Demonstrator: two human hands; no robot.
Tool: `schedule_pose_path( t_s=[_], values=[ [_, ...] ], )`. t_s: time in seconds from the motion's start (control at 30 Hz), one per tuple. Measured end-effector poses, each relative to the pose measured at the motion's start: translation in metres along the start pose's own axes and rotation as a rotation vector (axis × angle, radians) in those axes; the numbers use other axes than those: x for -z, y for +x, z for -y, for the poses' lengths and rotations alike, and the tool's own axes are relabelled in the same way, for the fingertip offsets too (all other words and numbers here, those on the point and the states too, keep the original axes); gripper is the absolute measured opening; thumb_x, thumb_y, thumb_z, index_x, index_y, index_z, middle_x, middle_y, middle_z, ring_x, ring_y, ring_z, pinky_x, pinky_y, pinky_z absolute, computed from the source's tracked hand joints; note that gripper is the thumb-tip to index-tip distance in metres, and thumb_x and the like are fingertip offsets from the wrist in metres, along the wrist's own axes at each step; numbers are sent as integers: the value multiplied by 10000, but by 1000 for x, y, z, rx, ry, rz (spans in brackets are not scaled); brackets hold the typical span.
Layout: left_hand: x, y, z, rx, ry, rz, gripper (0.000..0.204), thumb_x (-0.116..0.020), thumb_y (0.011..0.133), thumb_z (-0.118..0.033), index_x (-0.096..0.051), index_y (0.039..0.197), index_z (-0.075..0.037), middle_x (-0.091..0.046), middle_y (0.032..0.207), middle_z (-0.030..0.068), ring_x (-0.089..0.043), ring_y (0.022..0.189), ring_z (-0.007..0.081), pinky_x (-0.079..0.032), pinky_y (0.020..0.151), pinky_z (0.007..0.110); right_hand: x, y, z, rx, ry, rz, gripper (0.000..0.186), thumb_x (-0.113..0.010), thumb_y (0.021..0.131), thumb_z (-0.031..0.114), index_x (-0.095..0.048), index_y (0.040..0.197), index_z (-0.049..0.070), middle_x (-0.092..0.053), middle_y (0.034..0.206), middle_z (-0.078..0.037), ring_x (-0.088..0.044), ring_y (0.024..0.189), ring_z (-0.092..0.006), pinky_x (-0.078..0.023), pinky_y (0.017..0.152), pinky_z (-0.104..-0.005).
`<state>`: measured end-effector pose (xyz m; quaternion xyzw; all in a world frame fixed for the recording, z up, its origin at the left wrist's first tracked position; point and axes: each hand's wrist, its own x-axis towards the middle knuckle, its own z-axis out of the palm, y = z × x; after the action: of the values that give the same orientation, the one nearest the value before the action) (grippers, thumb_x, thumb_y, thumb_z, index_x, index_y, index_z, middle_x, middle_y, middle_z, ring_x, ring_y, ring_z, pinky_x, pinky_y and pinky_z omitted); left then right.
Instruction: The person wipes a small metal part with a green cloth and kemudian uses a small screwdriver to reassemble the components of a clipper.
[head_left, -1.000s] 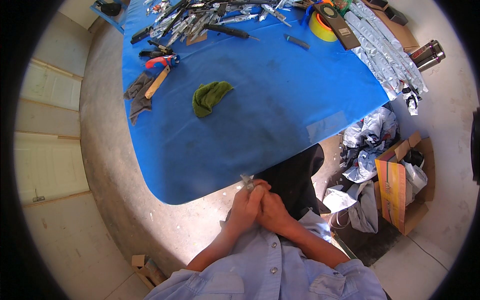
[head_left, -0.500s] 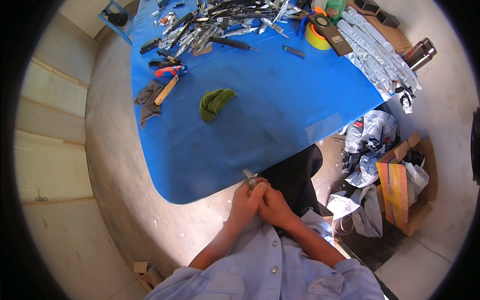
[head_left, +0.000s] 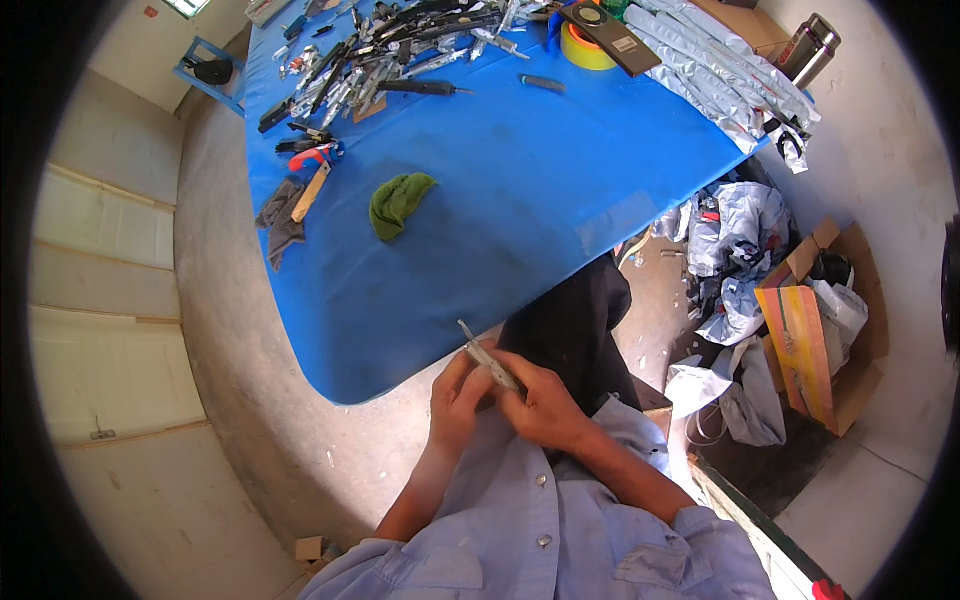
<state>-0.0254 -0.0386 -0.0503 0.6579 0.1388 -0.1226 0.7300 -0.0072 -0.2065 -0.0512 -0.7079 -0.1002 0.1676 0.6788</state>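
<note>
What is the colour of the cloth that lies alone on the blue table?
The cloth is green; the head view shows it best.

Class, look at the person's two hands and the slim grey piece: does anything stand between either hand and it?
Nothing visible does: the left hand and the right hand both hold the grey piece directly. The green cloth lies beyond it on the blue table, out of the way.
</note>
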Motion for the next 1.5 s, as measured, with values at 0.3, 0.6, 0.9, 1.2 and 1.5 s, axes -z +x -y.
schedule_pose_path(
  t_s=[0.3, 0.6, 0.9, 1.2, 1.5],
  values=[
    [-2, 2, 7, 18, -136, 13, 407, -552, 1133, -229, -617, 1445, 23, -732, 1115, 55, -685, 934, 117, -546, 827, 266, 12, -4, -1, -199, 385, 59, 403, -574, 1069, 67, -581, 1462, -24, -710, 1011, -92, -688, 888, -128, -582, 832, -329],
    [-14, 3, 4, 21, -175, -1, 356, -603, 1125, -198, -632, 1406, 19, -741, 971, 72, -697, 791, 152, -549, 733, 283, 27, -2, -4, -207, 469, 128, 361, -530, 1113, 143, -615, 1425, -18, -696, 1024, -44, -641, 781, -83, -512, 653, -256],
    [-4, 12, -34, -168, 279, -116, 263, -659, 1088, -126, -709, 1289, 35, -802, 1148, 117, -736, 915, 141, -599, 821, 276, 58, 26, 10, -67, 281, -110, 355, -548, 1129, 120, -595, 1452, -19, -670, 940, -39, -597, 716, -75, -480, 623, -235],
    [56, 71, -93, -551, 733, -452, 242, -805, 946, -90, -763, 1174, -20, -776, 1065, 139, -757, 835, 189, -593, 703, 308, 99, 106, 47, 288, -366, -352, 332, -677, 1018, 85, -681, 1339, -1, -702, 1086, -200, -696, 938, -358, -543, 811, -416],
    [84, 180, -108, -792, 1070, -472, 329, -822, 910, -133, -759, 1225, -62, -752, 1118, 148, -746, 903, 350, -604, 812, 446, 70, 186, 41, 264, -681, -424, 181, -732, 1016, 193, -756, 1151, 75, -765, 946, -141, -736, 848, -358, -571, 745, -431]
  ],
)
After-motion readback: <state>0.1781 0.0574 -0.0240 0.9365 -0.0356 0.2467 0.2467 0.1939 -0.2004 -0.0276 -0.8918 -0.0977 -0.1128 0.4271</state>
